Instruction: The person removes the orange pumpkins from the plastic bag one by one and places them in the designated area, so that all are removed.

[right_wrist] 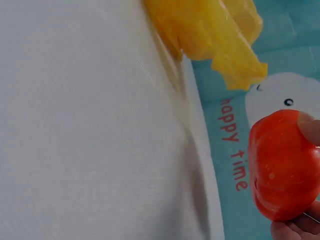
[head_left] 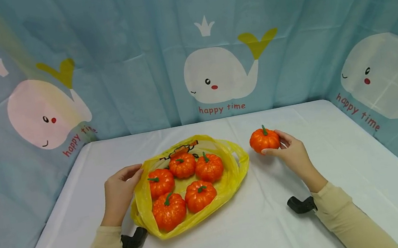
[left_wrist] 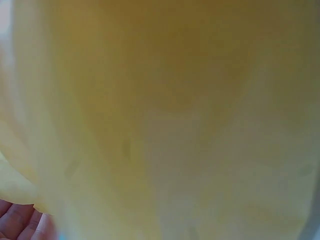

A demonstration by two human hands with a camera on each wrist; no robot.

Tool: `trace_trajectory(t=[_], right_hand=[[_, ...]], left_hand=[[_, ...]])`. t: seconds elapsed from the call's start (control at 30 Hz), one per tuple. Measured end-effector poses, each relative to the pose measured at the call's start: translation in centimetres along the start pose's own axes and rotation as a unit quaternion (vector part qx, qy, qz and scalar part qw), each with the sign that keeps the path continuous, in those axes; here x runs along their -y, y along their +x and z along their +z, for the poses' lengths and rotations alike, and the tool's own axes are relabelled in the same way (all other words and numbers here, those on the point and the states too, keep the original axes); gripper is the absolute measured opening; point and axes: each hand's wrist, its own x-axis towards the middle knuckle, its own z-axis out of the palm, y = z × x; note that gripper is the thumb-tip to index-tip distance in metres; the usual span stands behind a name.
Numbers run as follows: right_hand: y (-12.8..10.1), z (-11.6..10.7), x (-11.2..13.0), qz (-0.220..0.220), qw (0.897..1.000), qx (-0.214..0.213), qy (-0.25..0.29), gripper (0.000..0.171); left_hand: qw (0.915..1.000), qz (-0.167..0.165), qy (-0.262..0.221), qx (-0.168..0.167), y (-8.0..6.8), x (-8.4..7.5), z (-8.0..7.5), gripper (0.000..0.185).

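A yellow plastic bag [head_left: 232, 183] lies with its mouth wide open on the white table. Several small orange pumpkins [head_left: 209, 168] with green stems sit inside it. At the bag's left rim, my left hand [head_left: 119, 191] pinches the plastic between thumb and fingers. Blurred yellow plastic [left_wrist: 175, 125] fills most of the left wrist view. To the right of the bag, my right hand [head_left: 292, 155] holds another orange pumpkin [head_left: 264, 139] by its side, apart from the bag. That same pumpkin [right_wrist: 282, 167] shows in the right wrist view, gripped between thumb and fingers.
White cloth covers the table [head_left: 247, 241]. Behind it hangs a blue curtain [head_left: 133, 99] printed with whales and lettering, which also runs along both sides. A black wrist device [head_left: 300, 204] sticks out from each sleeve, just above the cloth.
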Motion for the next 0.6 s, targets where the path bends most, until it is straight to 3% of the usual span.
trace_trajectory(t=[0.6], right_hand=[[1.6,0.1,-1.4,0.045,0.998,0.027,-0.021,0.089]], left_hand=[[0.9999,-0.011,-0.002,0.002,-0.1,-0.3,-0.2,0.033]])
